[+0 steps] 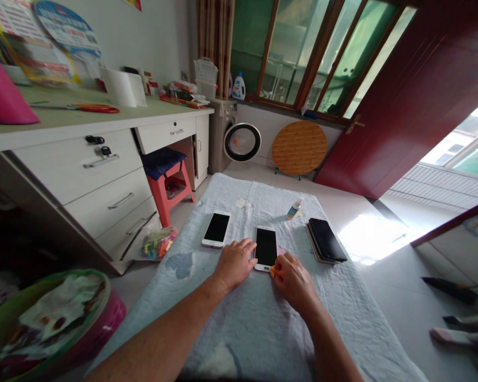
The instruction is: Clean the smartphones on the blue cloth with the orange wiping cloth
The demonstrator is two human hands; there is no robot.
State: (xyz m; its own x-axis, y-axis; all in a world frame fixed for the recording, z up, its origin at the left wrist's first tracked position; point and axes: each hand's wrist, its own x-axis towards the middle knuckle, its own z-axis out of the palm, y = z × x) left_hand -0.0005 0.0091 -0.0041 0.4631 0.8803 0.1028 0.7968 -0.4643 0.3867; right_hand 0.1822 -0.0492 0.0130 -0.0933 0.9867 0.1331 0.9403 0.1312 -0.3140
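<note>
A white-framed smartphone (266,247) with a dark screen lies face up on the light blue quilted cloth (239,297) between my hands. My left hand (235,263) holds it at its left edge, fingers and thumb against the side. Pinched in my right hand (295,280) is a small orange cloth (274,271), pressed to the phone's lower right corner; most of it is hidden by the fingers. To the left lies a second white smartphone (216,229), face up. A small spray bottle (293,209) leans beyond my right hand, and stacked dark phones (327,240) lie at the right.
Along the left runs a white desk (115,193) with drawers, and a red stool (169,191) beneath it. A full waste basket (110,307) stands at lower left. Farther back are a washing machine (223,119) with its door open and a folded round table (299,148).
</note>
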